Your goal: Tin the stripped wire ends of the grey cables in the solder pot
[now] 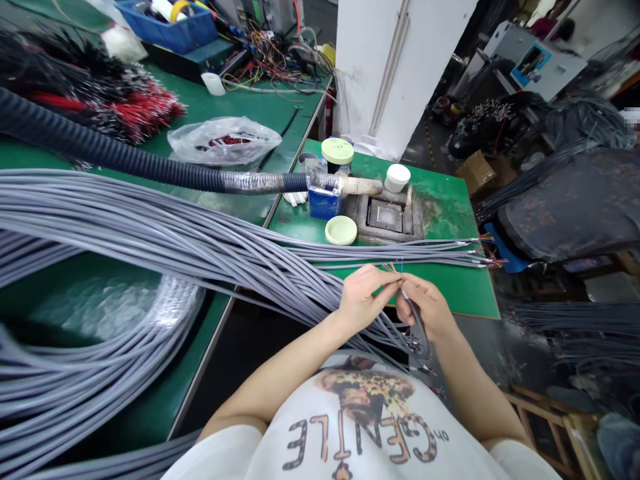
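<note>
My left hand (363, 298) and my right hand (425, 308) meet above the near edge of a green work mat (430, 290). Between the fingertips, the thin coloured cores (393, 268) of a stripped grey cable stick up. My left hand pinches those cores, and my right hand grips the grey cable (414, 312) just below them. A large bundle of grey multi-core cables (165, 230) sweeps from the left, passing under my left wrist. Several stripped cable ends (480, 253) lie across the mat to the right.
Beyond the hands stand a solder pot (385, 215), jars with pale green lids (337, 151), and a blue box (324, 202). A ribbed black hose (115, 150) crosses above the cables. Bundled red-and-black wires (100, 100) lie on the green bench behind, and cable coils sit on the right.
</note>
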Available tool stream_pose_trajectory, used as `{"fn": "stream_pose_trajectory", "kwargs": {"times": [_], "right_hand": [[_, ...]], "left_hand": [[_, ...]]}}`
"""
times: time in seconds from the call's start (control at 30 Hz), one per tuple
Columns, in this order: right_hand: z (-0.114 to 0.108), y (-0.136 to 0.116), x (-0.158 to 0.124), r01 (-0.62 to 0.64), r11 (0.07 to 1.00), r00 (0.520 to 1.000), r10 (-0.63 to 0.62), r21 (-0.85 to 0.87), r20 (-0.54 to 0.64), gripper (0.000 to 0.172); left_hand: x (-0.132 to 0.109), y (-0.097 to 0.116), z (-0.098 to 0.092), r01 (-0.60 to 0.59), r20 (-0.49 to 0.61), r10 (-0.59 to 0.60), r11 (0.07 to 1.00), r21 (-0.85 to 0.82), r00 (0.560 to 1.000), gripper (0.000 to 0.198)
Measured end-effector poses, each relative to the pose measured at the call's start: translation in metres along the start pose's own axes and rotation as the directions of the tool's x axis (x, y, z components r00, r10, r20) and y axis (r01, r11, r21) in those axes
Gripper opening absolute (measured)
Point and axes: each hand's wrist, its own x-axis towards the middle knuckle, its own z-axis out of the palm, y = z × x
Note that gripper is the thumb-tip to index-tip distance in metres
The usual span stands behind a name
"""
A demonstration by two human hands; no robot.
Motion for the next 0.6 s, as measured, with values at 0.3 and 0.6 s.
{"fn": "stream_pose_trajectory", "kwargs": {"times": [0.3,0.6], "right_hand": [[0.024,0.004,0.017,0.143,0.983,0.983,-0.128,0.114,-0.129,0.024],[0.025,-0.007,0.036,0.117,0.993,0.992,-0.115,0.033,-0.056,0.024]], "left_hand": [[-0.003,0.004,-0.001,0.107,-0.112,-0.118,0.989,-0.106,0.987,0.008],[0.004,0.002,-0.011,0.100,-0.129,-0.121,0.981,-0.165,0.984,0.005]]}}
